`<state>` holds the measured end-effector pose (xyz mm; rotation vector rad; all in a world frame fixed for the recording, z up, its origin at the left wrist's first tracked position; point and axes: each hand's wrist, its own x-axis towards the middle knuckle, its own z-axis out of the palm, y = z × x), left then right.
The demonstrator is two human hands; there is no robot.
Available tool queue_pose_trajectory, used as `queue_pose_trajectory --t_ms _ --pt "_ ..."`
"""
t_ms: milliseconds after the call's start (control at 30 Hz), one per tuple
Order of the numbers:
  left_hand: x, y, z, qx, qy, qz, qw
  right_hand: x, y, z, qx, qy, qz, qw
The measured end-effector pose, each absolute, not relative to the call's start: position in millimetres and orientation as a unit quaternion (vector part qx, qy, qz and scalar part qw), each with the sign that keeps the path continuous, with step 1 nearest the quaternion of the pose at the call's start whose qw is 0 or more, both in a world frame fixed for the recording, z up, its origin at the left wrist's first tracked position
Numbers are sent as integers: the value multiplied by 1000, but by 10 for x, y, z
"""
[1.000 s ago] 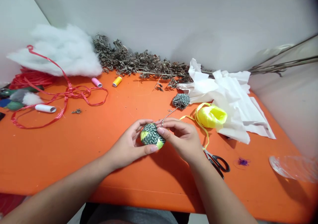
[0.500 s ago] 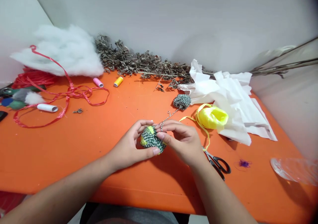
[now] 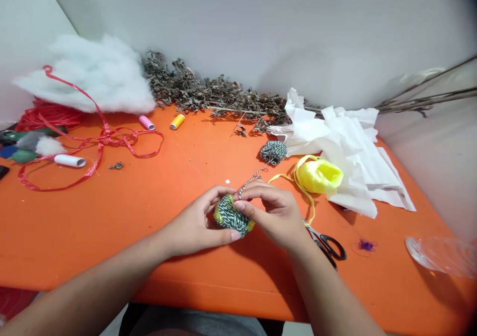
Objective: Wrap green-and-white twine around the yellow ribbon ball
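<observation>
Left hand [image 3: 194, 221] curled round a ball [image 3: 231, 216] of green-and-white twine wrapped over a yellow core, fingers across its top, thumb along its near side. Right hand [image 3: 274, 211] closed from the other side, thumb on the ball, fingers bent over the strand [image 3: 251, 179] where it left the wrapping; grip fairly tight, both hands nearly touching. Ball held between them, over an orange table [image 3: 112, 236].

Strand ran up to a smaller twine ball [image 3: 273, 152] on the table, well clear of the hands. Beside that, a yellow raffia bundle [image 3: 318, 175] against crumpled tissue [image 3: 354, 167]; scissors [image 3: 326, 244] just beyond the right wrist. Clear plastic [image 3: 441, 255] at the right edge.

Along the wall, dried herbs [image 3: 208, 92] and white batting [image 3: 82, 77]. Further left, red ribbon [image 3: 108, 138] in loose loops, with pink [image 3: 146, 123] and yellow [image 3: 177, 122] spools nearby.
</observation>
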<state>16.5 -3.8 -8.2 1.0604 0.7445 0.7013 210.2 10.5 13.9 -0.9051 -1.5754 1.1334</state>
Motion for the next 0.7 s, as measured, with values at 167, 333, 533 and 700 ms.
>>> queue_pose_trajectory --t_ms 167,333,533,700 --pt "153 -32 -53 514 367 285 721 2107 103 163 -362 -661 458 471" --pt "161 -33 -46 515 365 284 721 2112 97 161 -350 -666 460 472" --pt "172 -23 -90 487 359 299 738 2106 85 173 -339 -660 459 489" --pt "165 -20 -94 494 360 301 732 2117 61 185 -341 -659 453 494"
